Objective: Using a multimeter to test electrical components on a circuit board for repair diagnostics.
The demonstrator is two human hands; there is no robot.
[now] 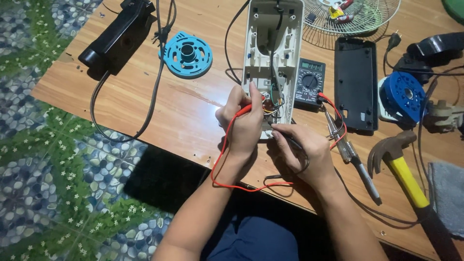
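Observation:
My left hand [241, 123] grips a red test probe [246, 108], its tip pushed into the wiring at the near end of an open white plastic housing [270, 43]. My right hand [302, 150] holds a black test probe [290, 140] against the same end of the housing. Red and black leads [222, 164] loop from the probes around my wrists toward a small dark multimeter [309, 82] lying just right of the housing.
On the wooden table [145, 101]: a black casing with cable [118, 38], blue round plate [186, 54], black cover [356, 84], wire fan guard [357, 17], blue-topped motor [401, 96], yellow-handled hammer [401, 166], screwdrivers [348, 152], grey cloth [447, 193]. Patterned floor lies left.

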